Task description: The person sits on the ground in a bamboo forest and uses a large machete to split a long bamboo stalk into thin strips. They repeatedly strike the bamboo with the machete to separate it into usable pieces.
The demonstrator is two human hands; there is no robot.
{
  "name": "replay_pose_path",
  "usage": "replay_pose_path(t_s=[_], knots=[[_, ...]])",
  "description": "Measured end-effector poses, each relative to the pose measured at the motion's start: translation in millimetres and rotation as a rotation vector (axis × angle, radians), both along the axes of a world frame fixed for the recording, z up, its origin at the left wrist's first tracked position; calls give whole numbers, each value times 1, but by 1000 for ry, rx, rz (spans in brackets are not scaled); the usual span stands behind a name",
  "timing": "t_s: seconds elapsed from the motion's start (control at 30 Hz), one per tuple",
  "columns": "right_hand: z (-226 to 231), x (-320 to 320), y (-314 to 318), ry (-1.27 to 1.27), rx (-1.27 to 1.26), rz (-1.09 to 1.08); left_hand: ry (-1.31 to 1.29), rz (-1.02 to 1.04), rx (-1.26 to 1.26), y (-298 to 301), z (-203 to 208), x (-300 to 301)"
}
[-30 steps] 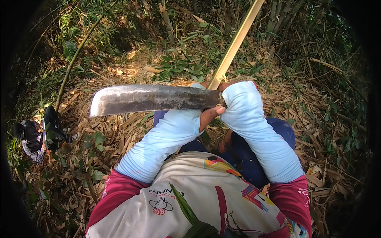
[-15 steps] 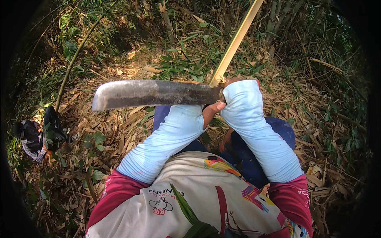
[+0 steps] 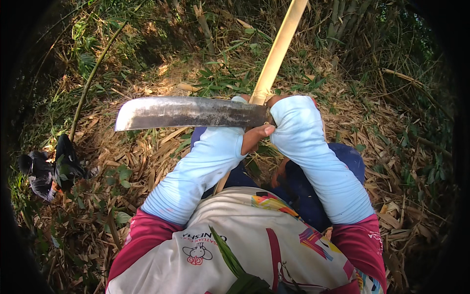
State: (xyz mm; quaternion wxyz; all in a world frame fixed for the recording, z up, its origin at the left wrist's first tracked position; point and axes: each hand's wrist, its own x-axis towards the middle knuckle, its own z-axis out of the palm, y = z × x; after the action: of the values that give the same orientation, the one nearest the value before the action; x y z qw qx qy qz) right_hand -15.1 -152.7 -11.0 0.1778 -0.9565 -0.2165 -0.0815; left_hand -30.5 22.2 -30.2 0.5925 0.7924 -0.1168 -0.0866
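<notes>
A machete (image 3: 191,112) lies level across the view, its broad worn blade pointing left. My right hand (image 3: 275,100), mostly covered by a light-blue sleeve, is closed at the handle end, and the grip itself is hidden. Behind the blade a long pale split bamboo strip (image 3: 278,54) rises away from me and crosses it near the handle. My left hand (image 3: 256,138) is closed around the strip beneath the blade; its thumb shows, its other fingers are largely hidden. The strip's near end emerges below my left forearm, by my waist. Small shavings curl where blade and strip meet.
Dry bamboo leaves (image 3: 147,157) cover the ground. A person (image 3: 41,171) in dark clothing is low down at the far left, near a slanting green stem (image 3: 90,78). Bamboo stalks (image 3: 338,24) and brush stand at the back. A green leaf (image 3: 227,252) hangs before my shirt.
The bamboo strip has shifted left and turned, showing more of its pale broad face. Its near end now shows below my left forearm. The machete has moved up slightly.
</notes>
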Motion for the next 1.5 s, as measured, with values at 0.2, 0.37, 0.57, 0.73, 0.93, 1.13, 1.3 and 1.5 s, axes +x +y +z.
replay_pose_path(t_s=[0.2, 0.37, 0.57, 0.73, 0.93, 1.13, 1.3, 1.5], knots=[[1, -4, -3, 8, 109, 64, -34, -42, -58, 2, -2, -2], [-9, -2, -9, -86, 141, 110, 81, -95, -174, 1, -7, -2], [-4, -7, -8, -49, 51, 79, 111, -76, -199, -1, -8, -6], [-3, -8, -7, -72, -13, 46, -23, 13, 62, 2, -17, -7], [-7, -6, -6, -50, 17, 15, -28, 97, 35, -3, -27, -9], [-9, -4, -7, -104, 11, 6, -22, 232, -54, -10, -35, -9], [-14, -1, -5, -133, 22, -40, -61, 204, 21, -11, -23, -9], [-7, 4, 2, -19, -6, -150, -13, 241, -7, -19, -17, -2]])
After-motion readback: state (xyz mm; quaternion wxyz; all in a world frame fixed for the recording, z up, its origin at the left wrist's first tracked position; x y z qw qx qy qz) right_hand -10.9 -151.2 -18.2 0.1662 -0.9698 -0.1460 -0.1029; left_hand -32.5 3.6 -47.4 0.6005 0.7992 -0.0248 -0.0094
